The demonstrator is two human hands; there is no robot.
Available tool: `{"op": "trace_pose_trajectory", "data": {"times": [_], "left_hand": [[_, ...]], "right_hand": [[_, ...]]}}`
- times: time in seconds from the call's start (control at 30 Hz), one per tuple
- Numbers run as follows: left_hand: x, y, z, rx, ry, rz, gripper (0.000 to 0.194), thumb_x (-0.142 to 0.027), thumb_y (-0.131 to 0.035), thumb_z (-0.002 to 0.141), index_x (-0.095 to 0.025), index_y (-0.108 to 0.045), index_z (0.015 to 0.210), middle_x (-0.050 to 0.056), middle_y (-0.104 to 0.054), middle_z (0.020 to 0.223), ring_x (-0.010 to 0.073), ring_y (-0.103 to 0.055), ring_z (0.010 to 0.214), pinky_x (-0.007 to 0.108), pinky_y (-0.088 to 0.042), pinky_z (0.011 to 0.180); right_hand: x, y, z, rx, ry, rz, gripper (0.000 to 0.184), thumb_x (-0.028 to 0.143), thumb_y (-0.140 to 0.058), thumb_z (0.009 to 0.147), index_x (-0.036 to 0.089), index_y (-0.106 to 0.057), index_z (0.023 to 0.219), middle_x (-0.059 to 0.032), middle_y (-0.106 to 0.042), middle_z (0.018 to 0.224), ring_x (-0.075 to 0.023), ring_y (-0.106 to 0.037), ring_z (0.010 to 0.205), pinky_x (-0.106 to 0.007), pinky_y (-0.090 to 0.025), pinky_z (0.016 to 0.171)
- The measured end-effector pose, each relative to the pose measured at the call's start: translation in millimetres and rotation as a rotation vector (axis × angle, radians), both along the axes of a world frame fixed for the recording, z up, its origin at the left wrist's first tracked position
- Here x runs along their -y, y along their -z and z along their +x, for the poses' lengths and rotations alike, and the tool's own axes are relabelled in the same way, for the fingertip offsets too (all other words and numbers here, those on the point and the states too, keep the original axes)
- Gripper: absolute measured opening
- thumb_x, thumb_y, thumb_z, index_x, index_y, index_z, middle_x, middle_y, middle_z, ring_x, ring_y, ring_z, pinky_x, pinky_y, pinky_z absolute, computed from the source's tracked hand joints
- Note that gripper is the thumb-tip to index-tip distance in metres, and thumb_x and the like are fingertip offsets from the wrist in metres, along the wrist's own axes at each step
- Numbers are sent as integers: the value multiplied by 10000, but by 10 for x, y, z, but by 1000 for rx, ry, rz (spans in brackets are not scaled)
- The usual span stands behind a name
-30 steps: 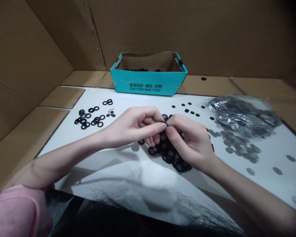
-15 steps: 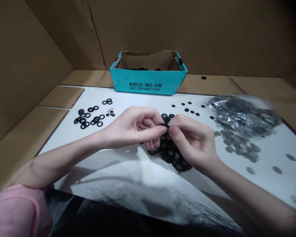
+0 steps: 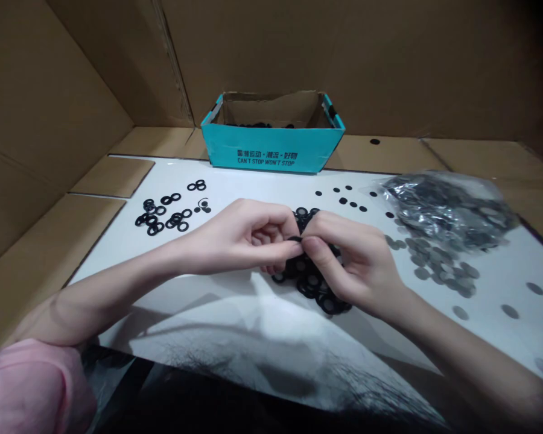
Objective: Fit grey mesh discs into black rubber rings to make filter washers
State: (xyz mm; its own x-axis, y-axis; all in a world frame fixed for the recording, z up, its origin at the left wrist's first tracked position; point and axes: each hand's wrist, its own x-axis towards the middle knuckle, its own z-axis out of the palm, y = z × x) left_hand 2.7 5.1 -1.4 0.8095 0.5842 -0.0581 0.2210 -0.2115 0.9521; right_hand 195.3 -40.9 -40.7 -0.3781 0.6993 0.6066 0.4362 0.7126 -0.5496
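Thumb and fingers of my left hand [image 3: 248, 238] are closed on a thin black ring [image 3: 295, 239], seen nearly edge-on. My right hand [image 3: 362, 256] pinches at the ring's right edge, its thumb meeting the left fingertips. Whether a disc sits inside the ring is hidden by the fingers. Below and behind both hands lies a heap of black rings [image 3: 314, 283], several with grey centres; the hands cover part of it.
Loose black rings [image 3: 183, 226] lie at left. Grey discs [image 3: 438, 262] are scattered at right beside a clear plastic bag [image 3: 452, 211] of discs. Small black discs [image 3: 353, 205] dot the back right. A turquoise box [image 3: 271, 144] stands behind, cardboard walls [image 3: 366, 66] around.
Both hands have come slightly lower with the ring, and my right fingertips have shifted a little left. The left fingers below have curled in more.
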Motion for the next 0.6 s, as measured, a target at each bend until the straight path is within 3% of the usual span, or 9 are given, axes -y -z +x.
{"op": "trace_pose_trajectory", "data": {"times": [0.17,0.27,0.4,0.6], "left_hand": [[-24,-21,-2,-67,64,-69,125,-168,-633,842,-127,-556,752,-30,-614,580,47,-556,504,117,-420,476],[-40,-6,1,-43,39,-43,114,-200,-639,851,-116,-589,791,-20,-622,592,54,-563,514,134,-436,490],[-23,39,8,49,-47,114,250,-270,-748,789,-98,-619,917,16,-656,707,93,-619,621,186,-513,580],[8,75,24,181,-93,533,220,-236,-746,809,-108,-648,959,18,-705,787,80,-660,669,161,-541,657]], "right_hand": [[45,50,-71,-71,54,31,217,140,-504,906,222,-492,705,-8,-511,593,-143,-464,577,-301,-383,566],[42,51,-71,-77,80,11,223,150,-493,918,219,-500,706,-4,-510,601,-135,-460,572,-296,-372,562],[26,76,-23,-223,106,-231,286,269,-474,963,207,-497,684,12,-467,613,-115,-431,559,-273,-338,528],[28,184,-15,-486,-59,-612,376,461,-494,945,199,-519,676,12,-450,639,-122,-421,612,-273,-349,561]]}}
